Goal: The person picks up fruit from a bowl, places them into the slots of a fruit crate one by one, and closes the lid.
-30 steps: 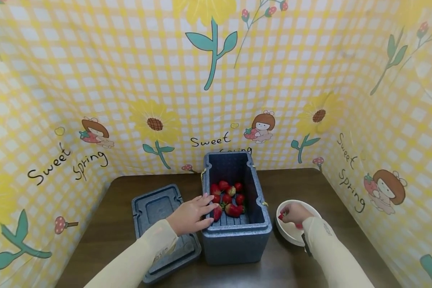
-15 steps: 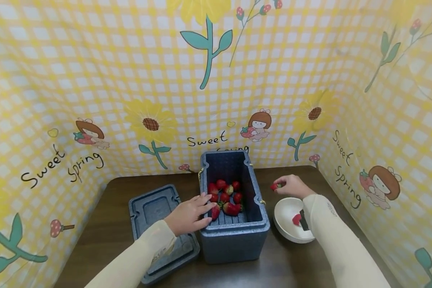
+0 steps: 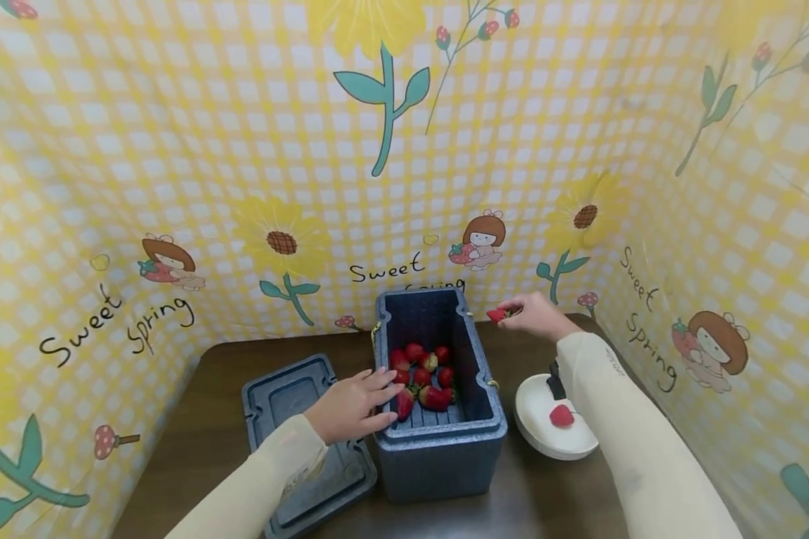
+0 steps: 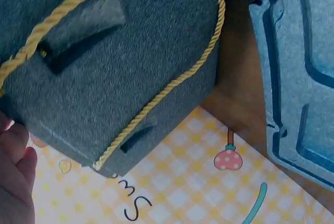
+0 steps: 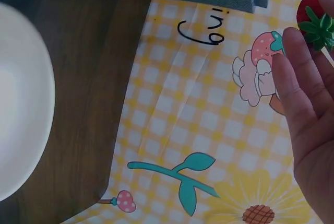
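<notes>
In the head view my right hand (image 3: 535,315) pinches a strawberry (image 3: 497,315) by its leafy end, in the air to the right of the far end of a blue-grey foam box (image 3: 438,468). The right wrist view shows the same strawberry (image 5: 309,9) with green leaves between the fingertips. My left hand (image 3: 350,404) rests on the box's left rim, its fingers stretched over the edge. Several strawberries (image 3: 422,376) lie on the ribbed floor of the box. One strawberry (image 3: 562,415) lies in the white bowl (image 3: 535,434) to the right, partly covered by the right sleeve.
The box's lid (image 3: 290,419) lies on the dark wooden table (image 3: 195,434), left of the box. Yellow rope (image 4: 156,98) runs along the box's outer side. A checked yellow cloth (image 3: 350,209) hangs around the back and sides.
My right hand has lifted a strawberry out of the white bowl and carried it up and leftward, toward the box's far end. My left hand has stayed on the rim.
</notes>
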### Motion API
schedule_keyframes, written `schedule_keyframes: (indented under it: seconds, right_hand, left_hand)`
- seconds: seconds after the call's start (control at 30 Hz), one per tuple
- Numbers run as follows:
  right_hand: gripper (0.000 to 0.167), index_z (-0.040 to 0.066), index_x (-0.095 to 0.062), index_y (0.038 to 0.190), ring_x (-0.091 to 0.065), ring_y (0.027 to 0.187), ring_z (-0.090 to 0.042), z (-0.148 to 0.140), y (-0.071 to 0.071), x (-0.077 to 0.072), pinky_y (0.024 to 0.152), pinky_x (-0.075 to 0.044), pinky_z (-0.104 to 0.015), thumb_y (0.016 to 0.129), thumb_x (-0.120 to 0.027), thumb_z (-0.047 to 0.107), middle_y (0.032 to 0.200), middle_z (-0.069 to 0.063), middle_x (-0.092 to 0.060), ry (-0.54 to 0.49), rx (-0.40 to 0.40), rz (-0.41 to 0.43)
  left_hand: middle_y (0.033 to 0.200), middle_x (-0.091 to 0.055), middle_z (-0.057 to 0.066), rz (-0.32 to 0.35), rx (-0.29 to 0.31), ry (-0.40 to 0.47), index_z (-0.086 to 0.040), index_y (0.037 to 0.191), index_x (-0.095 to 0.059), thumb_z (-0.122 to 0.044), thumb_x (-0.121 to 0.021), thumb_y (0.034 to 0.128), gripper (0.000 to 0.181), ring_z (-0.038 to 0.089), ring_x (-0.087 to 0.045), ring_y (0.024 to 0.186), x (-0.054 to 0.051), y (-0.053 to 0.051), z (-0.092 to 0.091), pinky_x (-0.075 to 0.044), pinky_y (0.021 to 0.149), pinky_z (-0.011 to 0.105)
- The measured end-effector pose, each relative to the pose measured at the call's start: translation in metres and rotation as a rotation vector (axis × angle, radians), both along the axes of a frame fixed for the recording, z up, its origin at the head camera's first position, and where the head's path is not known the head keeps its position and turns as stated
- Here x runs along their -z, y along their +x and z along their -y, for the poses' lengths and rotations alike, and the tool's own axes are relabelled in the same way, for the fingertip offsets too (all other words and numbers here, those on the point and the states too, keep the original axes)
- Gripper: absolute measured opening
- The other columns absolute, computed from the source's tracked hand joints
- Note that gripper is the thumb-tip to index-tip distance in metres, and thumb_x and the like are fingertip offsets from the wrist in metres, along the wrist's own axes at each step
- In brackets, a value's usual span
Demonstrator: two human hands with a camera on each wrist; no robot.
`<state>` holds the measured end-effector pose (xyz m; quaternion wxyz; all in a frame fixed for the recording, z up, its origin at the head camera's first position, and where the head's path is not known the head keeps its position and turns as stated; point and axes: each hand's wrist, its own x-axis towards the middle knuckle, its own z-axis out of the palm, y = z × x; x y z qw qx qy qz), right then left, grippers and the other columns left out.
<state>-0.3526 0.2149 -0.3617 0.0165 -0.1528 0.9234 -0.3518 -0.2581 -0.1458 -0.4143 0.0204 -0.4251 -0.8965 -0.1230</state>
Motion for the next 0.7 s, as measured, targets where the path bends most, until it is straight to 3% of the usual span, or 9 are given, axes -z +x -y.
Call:
schedule_keyframes:
  seconds: [0.2, 0.5, 0.7]
  right_hand:
    - [0.038, -0.006, -0.067, 0.114, -0.059, 0.077, -0.016, 0.024, -0.012, -0.011, 0.069, -0.047, -0.027, 0.082, -0.071, 0.014, 0.100, -0.017, -0.071, 0.012, -0.008, 0.018]
    - [0.040, -0.003, -0.062, 0.123, -0.066, 0.084, -0.022, 0.060, -0.029, -0.029, 0.075, -0.053, -0.034, 0.086, -0.068, 0.012, 0.111, -0.018, -0.068, 0.004, -0.031, 0.083]
    - [0.041, 0.000, -0.063, 0.124, -0.065, 0.080, -0.017, 0.087, -0.036, -0.030, 0.072, -0.052, -0.031, 0.086, -0.068, 0.012, 0.107, -0.016, -0.070, 0.004, -0.051, 0.073]
  left_hand:
    - [0.146, -0.042, 0.019, 0.013, -0.080, -0.014, 0.000, 0.139, -0.048, -0.044, -0.053, 0.0953, 0.062, 0.032, -0.042, 0.132, 0.001, 0.003, 0.009, -0.032, 0.107, 0.047]
    - [0.141, -0.047, 0.019, -0.079, -0.066, -0.071, 0.002, 0.135, -0.053, -0.036, -0.054, 0.0946, 0.055, 0.029, -0.044, 0.131, -0.001, 0.008, -0.006, -0.034, 0.107, 0.042]
    - [0.142, -0.046, 0.018, -0.084, -0.032, -0.125, 0.004, 0.135, -0.051, -0.032, -0.051, 0.0970, 0.053, 0.029, -0.041, 0.133, -0.002, 0.010, -0.007, -0.033, 0.108, 0.041]
